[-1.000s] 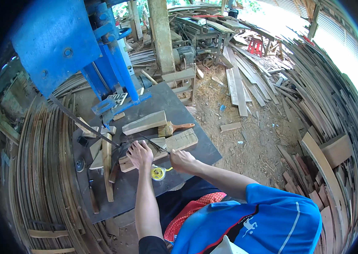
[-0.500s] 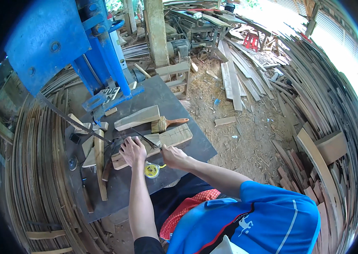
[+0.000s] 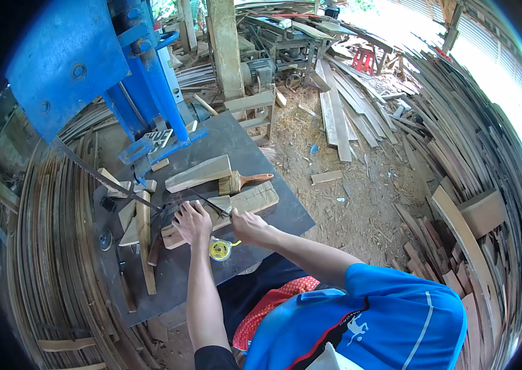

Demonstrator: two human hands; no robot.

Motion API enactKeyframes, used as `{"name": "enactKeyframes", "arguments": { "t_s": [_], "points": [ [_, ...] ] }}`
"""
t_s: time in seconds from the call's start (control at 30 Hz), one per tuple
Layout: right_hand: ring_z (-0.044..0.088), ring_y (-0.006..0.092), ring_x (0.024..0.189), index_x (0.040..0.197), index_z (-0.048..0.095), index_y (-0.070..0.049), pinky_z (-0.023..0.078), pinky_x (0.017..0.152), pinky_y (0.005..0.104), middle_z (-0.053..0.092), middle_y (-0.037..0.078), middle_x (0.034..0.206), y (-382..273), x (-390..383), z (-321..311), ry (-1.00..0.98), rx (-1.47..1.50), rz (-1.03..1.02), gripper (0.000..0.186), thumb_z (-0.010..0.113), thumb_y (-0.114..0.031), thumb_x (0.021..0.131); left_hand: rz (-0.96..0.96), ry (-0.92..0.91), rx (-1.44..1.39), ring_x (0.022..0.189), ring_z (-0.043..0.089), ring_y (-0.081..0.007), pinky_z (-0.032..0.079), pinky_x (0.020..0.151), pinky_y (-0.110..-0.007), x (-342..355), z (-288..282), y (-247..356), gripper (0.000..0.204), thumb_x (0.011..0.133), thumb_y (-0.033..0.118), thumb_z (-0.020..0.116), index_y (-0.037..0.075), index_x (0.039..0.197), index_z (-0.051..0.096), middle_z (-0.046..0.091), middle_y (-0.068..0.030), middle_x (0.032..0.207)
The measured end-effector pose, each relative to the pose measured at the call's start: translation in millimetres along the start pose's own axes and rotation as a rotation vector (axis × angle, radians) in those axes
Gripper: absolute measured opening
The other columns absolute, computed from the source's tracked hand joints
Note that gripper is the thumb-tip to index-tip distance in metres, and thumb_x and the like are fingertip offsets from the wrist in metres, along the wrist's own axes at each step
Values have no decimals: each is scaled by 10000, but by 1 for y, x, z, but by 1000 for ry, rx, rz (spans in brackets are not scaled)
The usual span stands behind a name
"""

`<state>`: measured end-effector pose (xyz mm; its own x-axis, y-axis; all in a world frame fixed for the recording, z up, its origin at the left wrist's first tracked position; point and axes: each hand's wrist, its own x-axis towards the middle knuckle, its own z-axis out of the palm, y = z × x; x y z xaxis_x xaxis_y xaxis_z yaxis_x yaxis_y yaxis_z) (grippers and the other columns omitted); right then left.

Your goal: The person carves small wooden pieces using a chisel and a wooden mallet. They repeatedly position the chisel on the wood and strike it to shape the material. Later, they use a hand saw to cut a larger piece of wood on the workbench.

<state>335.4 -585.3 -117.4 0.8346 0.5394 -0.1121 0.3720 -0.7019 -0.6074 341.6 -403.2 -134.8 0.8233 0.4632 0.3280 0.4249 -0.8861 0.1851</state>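
Observation:
My right hand (image 3: pixel 251 227) is closed round the near end of a thin dark bar-shaped tool (image 3: pixel 208 200), which slants across a notched wooden block (image 3: pixel 258 198). Pencil-like lines mark the block's right end. On the block's left part lies my left hand (image 3: pixel 193 222), fingers spread, beside the tool's far end. A yellow tape measure (image 3: pixel 219 249) rests on the dark metal table (image 3: pixel 279 222), between my wrists. Behind the block are a wide paintbrush (image 3: pixel 241 181) with an orange-brown handle and a tapered wooden piece (image 3: pixel 199 174).
A blue bandsaw (image 3: pixel 69 68) with a toothed blade (image 3: pixel 97 176) stands left of my hands. A long wooden piece (image 3: pixel 145 246) and a wood-handled tool (image 3: pixel 126 290) lie on the table's left. Stacked planks (image 3: pixel 470 135) line the right side; wood scraps cover the floor.
The whole view has shifted very slightly. Both hands, the dark tool and the block keep nearly the same places relative to one another.

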Motion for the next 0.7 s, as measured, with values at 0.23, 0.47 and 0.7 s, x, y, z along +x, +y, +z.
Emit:
{"name": "enactKeyframes", "arguments": {
  "t_s": [0.23,0.47,0.7],
  "points": [
    [685,486,849,1087,469,93,548,712,557,672,321,849,7,-52,-8,-19,2,83,277,535,-79,881,-11,-7,42,1116,579,-315,386,1004,-500,-2,1,2,394,1028,387,411,52,1131,591,670,-137,1168],
    [679,487,876,1099,467,78,536,752,557,675,322,883,6,-39,-8,-38,-2,110,245,488,-84,916,-55,-39,34,1127,578,-308,390,998,-493,1,2,4,403,1030,390,411,56,1164,590,658,-130,1195],
    [676,488,888,1091,483,103,535,762,554,666,338,915,10,-14,2,16,35,50,255,476,-78,912,-39,0,36,1091,586,-312,412,958,-490,1,3,4,381,1028,394,420,66,1117,592,663,-125,1162]
  ]
}}
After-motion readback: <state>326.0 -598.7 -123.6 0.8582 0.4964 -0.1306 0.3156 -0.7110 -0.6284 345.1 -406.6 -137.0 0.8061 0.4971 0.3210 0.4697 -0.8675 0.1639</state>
